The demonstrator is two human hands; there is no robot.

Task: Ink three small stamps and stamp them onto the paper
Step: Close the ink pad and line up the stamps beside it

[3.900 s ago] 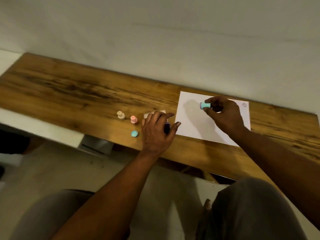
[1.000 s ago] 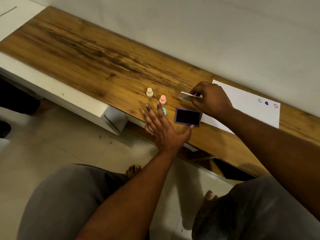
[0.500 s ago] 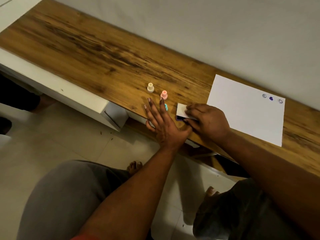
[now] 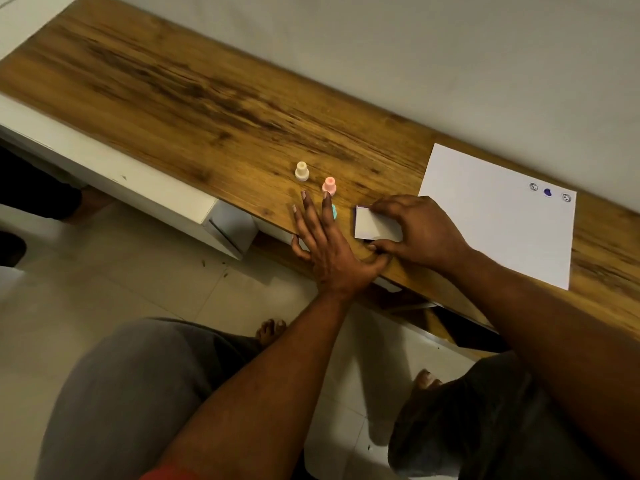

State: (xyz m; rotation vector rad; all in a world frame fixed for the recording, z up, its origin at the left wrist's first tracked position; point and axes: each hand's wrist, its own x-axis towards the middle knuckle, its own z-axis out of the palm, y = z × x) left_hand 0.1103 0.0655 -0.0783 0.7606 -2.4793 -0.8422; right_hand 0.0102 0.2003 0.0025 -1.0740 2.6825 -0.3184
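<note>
Three inked marks (image 4: 548,192) dot the paper (image 4: 485,223); right hand (image 4: 420,233) grips the ink pad lid (image 4: 374,226), left hand (image 4: 329,247) rests flat, fingers straight, on the bench (image 4: 207,98).

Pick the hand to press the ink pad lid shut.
Right. The right hand holds the lid at its edges; the left hand lies flat on the table beside it.
</note>
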